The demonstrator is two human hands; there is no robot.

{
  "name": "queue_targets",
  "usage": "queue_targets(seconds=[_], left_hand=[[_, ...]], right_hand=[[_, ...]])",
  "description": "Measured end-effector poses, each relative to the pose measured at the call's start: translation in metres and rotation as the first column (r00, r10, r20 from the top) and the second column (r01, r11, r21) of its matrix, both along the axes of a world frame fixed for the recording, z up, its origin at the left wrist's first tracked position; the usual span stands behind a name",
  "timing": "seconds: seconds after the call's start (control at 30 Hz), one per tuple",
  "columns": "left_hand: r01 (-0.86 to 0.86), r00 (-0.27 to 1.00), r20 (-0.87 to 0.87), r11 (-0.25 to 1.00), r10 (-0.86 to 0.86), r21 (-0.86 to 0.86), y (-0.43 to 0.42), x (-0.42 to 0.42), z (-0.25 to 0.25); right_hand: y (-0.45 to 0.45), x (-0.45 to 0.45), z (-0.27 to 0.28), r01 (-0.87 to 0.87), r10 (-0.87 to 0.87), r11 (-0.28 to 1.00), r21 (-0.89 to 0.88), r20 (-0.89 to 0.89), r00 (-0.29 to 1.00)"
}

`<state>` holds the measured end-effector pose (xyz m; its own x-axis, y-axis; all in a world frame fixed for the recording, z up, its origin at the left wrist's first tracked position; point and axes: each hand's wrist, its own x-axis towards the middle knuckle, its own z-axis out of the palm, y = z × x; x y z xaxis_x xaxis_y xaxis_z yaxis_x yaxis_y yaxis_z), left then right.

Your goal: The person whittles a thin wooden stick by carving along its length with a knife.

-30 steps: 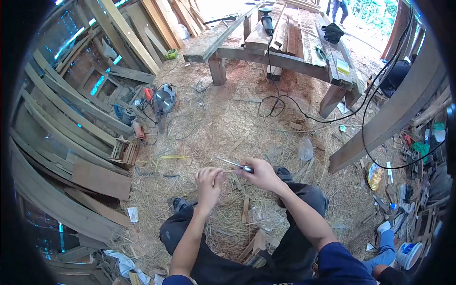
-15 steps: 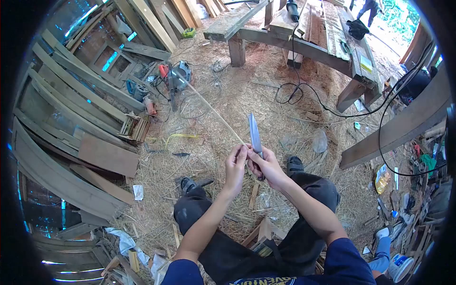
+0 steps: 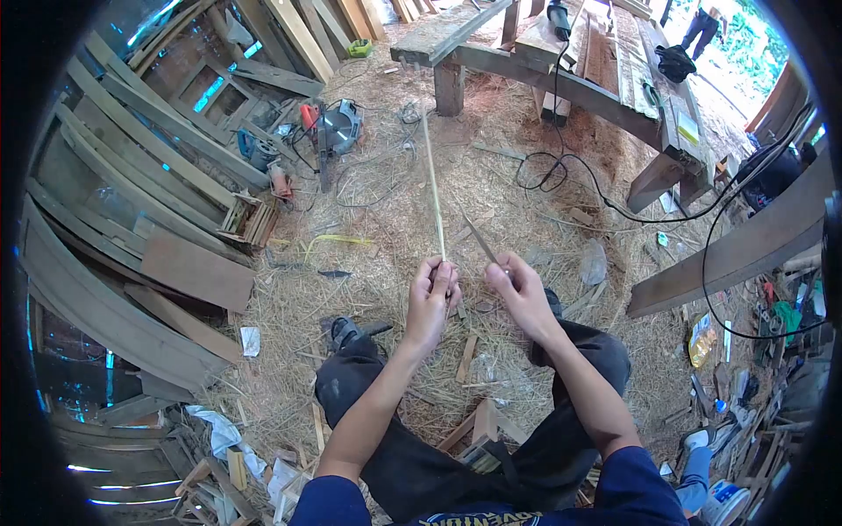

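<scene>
A long, thin pale strip stands out ahead from my left hand, whose fingers are wrapped round its near end. My right hand is closed on the handle of a knife; its handle is mostly hidden by the fingers. The blade points up and to the left, toward the strip, with a gap between them. The two hands are apart, above the straw-strewn floor and between my knees.
A wooden workbench with a black cable is ahead. A circular saw lies on the floor at the left, near stacked boards. A wooden post leans at the right. Another person stands far off.
The knife has come away from the strip and the hands have parted. The strip has swung from pointing up-left to nearly straight ahead. The blade now tilts left.
</scene>
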<state>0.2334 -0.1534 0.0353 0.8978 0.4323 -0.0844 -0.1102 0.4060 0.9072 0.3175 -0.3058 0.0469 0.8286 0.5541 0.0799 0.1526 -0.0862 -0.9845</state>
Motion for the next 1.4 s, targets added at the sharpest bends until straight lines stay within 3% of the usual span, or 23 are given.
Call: queue_targets(seconds=[0.13, 0.33, 0.4, 0.73, 0.8, 0.9, 1.0, 1.1, 1.13, 1.23, 1.33, 1.4], left_hand=[[0.058, 0.998, -0.027, 0.998, -0.057, 0.022, -0.005, -0.003, 0.001], [0.099, 0.994, -0.059, 0.994, -0.096, 0.046, -0.005, -0.007, -0.003], [0.119, 0.992, -0.036, 0.993, -0.118, 0.010, -0.005, -0.009, -0.007], [0.171, 0.979, -0.134, 0.977, -0.154, 0.124, 0.004, -0.013, -0.010], [0.175, 0.978, -0.145, 0.970, -0.151, 0.168, 0.006, -0.015, -0.012], [0.042, 0.996, -0.089, 0.729, 0.026, 0.683, 0.004, -0.020, -0.020], [0.041, 0.996, -0.084, 0.693, 0.029, 0.720, 0.001, -0.025, -0.011], [0.039, 0.995, -0.099, 0.804, 0.025, 0.593, -0.009, -0.029, 0.002], [0.066, 0.993, -0.121, 0.783, 0.012, 0.619, -0.009, -0.029, 0.004], [0.120, 0.984, -0.176, 0.758, -0.007, 0.641, -0.009, -0.038, 0.006], [0.134, 0.985, -0.168, 0.788, -0.039, 0.601, -0.009, -0.041, 0.007], [0.139, 0.985, -0.164, 0.786, -0.049, 0.602, -0.008, -0.045, 0.002]], right_hand=[[0.003, -0.003, 0.030, 0.088, -0.050, 0.976, -0.199, 0.187, 0.981], [0.014, -0.004, 0.021, 0.062, 0.082, 0.957, -0.284, 0.470, 0.879], [0.015, -0.002, 0.022, 0.009, 0.119, 0.963, -0.270, 0.455, 0.883], [0.017, 0.008, 0.009, -0.082, 0.271, 0.934, -0.347, 0.541, 0.796], [0.019, 0.008, 0.004, -0.072, 0.242, 0.952, -0.298, 0.586, 0.773], [0.014, 0.008, 0.012, -0.090, 0.251, 0.955, -0.282, 0.610, 0.752], [0.009, 0.010, 0.014, -0.093, 0.221, 0.968, -0.233, 0.615, 0.757], [0.002, 0.016, 0.009, -0.085, 0.182, 0.979, -0.184, 0.611, 0.771], [-0.001, 0.019, 0.009, -0.079, 0.169, 0.982, -0.171, 0.611, 0.773], [-0.010, 0.019, 0.015, -0.058, 0.199, 0.968, -0.244, 0.605, 0.771], [-0.020, 0.033, 0.011, 0.065, 0.066, 0.981, -0.181, 0.634, 0.770], [-0.030, 0.039, 0.012, 0.157, 0.024, 0.960, -0.231, 0.630, 0.776]])
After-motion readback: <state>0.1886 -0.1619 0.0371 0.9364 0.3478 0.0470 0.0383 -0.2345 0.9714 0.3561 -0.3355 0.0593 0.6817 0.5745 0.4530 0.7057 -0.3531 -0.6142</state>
